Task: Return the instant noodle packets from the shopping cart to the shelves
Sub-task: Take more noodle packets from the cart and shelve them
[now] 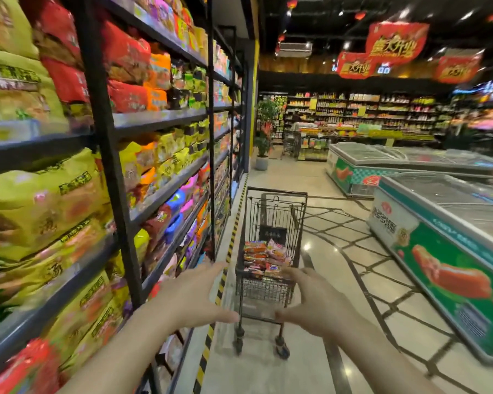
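A small black wire shopping cart (271, 288) stands in the aisle ahead of me, beside the shelves. Several red and pink instant noodle packets (265, 258) lie piled in its basket. My left hand (194, 297) and my right hand (313, 300) are both stretched out towards the cart, fingers spread and relaxed, holding nothing. Neither hand touches the cart; it stands some way beyond them. Tall black shelves (165, 191) packed with noodle packs in yellow, red, orange and purple run along my left.
Chest freezers (450, 223) with glass lids line the right side of the aisle. A yellow-black hazard strip (231, 240) marks the shelf base. A potted plant (264, 143) and more shelving stand at the far end. Tiled floor lies between cart and freezers.
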Tool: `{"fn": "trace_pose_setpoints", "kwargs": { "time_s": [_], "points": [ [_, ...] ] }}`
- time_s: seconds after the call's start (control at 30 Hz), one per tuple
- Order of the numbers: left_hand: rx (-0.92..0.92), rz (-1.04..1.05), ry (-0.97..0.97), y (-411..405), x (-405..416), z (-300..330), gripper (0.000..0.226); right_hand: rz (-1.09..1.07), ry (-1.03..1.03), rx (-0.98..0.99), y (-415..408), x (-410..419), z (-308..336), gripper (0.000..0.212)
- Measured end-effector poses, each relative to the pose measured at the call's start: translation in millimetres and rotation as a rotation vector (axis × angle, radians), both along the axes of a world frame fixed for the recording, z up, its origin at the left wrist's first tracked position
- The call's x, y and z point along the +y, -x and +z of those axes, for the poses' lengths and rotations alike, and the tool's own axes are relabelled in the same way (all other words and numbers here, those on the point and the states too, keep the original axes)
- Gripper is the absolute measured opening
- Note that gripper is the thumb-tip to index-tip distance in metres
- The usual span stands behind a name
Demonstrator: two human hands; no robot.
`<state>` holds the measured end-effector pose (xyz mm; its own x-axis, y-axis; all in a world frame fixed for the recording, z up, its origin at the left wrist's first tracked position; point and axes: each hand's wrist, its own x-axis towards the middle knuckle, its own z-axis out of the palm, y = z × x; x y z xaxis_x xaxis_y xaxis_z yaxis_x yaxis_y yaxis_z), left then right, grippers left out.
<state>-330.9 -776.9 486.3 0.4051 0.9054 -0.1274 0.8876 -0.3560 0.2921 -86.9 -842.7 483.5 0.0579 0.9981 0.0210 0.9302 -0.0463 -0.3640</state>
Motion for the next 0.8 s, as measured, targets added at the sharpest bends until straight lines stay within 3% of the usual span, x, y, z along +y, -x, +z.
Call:
{"fn": "trace_pose_setpoints", "kwargs": {
  "time_s": [0.43,0.8],
  "points": [
    [-0.058,-0.004,0.080,-143,271,-37,0.113,-0.048,0.077,0.045,-137,271,-41,0.095],
    [-0.081,-0.013,0.190,-206,488,-89,0.108,-0.115,0.188,0.105,-199,482,-91,0.088]
  ]
}}
